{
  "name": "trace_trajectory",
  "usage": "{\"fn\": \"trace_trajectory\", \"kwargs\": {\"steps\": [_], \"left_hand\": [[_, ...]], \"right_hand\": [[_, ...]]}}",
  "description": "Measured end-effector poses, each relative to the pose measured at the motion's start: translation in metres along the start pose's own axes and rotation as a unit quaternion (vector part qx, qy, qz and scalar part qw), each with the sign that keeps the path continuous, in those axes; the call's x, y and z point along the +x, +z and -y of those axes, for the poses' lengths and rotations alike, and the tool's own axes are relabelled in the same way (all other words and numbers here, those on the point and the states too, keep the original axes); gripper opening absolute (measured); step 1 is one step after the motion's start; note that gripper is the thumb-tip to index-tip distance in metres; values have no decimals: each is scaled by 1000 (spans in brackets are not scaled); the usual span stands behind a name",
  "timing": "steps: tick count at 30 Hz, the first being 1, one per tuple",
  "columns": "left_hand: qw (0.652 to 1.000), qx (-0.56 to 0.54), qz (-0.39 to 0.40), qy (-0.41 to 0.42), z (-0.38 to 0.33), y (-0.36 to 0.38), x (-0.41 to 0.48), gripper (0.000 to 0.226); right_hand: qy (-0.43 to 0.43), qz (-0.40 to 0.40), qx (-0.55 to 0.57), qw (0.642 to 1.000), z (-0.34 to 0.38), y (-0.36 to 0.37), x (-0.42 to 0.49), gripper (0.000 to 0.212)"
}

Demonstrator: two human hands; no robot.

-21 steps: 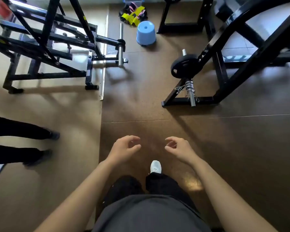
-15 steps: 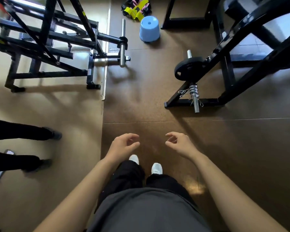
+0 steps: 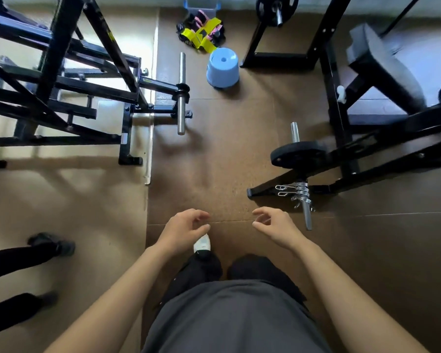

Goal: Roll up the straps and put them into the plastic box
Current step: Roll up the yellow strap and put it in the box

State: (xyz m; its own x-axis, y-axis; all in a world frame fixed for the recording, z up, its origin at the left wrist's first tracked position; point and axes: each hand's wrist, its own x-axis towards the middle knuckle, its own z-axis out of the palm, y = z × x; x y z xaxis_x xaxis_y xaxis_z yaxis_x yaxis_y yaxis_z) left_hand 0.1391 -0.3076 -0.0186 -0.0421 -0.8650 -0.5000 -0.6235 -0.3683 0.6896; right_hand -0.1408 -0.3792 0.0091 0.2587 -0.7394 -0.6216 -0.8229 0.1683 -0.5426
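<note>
1. Head view, the task's things: the straps (image 3: 201, 34) lie in a loose heap of yellow, pink and black on the brown floor (image 3: 214, 159), just beyond the blue stool (image 3: 223, 67). Past the stool, right behind the heap at the top edge of the frame, stands what looks like the plastic box (image 3: 187, 3), only partly in view.
2. Head view, the hands: the left hand (image 3: 182, 231) and the right hand (image 3: 278, 229) hover well short of the stool, above a white shoe (image 3: 202, 243). Their fingers (image 3: 199, 213) are loosely curled, neither spread nor pressed together, and pinch nothing.
3. Head view, the surroundings: a bare barbell sleeve (image 3: 181, 93) juts out to the stool's left. On the near right side of the stool are a weight plate (image 3: 298, 154) and a spring collar (image 3: 301, 192). Another person's legs (image 3: 23, 253) stand far to the near left of it.
4. The step in hand, as I judge it, is the approach, with no strap rolled yet. To do it well, walk the open lane toward the stool and keep shins clear of both protruding bars. Crouch or sit at the stool, so that heap and box are both in reach. Draw one strap free of the tangle and lay it flat. Roll it tightly from one end, then set it in the box.
</note>
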Motion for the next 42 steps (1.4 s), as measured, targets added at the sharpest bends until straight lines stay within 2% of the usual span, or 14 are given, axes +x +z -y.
{"fn": "trace_trajectory", "kwargs": {"steps": [4, 7, 11, 19, 22, 35, 42], "left_hand": [[1000, 18, 10, 3, -14, -49, 61, 39], [999, 42, 23, 13, -29, -77, 111, 29], [996, 70, 39, 25, -53, -110, 185, 32], [993, 112, 40, 20, -115, -171, 317, 36], [995, 95, 29, 6, -135, -198, 355, 36], [1000, 24, 12, -5, -171, -326, 575, 35], [1000, -24, 11, 1, -213, -415, 702, 34]], "right_hand": [[2, -6, 14, 1000, 32, -31, 47, 36], [11, -12, 42, 999, 51, -58, 88, 36], [2, -16, 57, 998, 69, -98, 155, 36], [-20, 45, 13, 999, 91, -194, 288, 40], [-30, 54, -21, 998, 108, -234, 332, 39], [-16, 43, -17, 999, 212, -376, 530, 38], [-10, -9, -12, 1000, 266, -475, 625, 34]]}}
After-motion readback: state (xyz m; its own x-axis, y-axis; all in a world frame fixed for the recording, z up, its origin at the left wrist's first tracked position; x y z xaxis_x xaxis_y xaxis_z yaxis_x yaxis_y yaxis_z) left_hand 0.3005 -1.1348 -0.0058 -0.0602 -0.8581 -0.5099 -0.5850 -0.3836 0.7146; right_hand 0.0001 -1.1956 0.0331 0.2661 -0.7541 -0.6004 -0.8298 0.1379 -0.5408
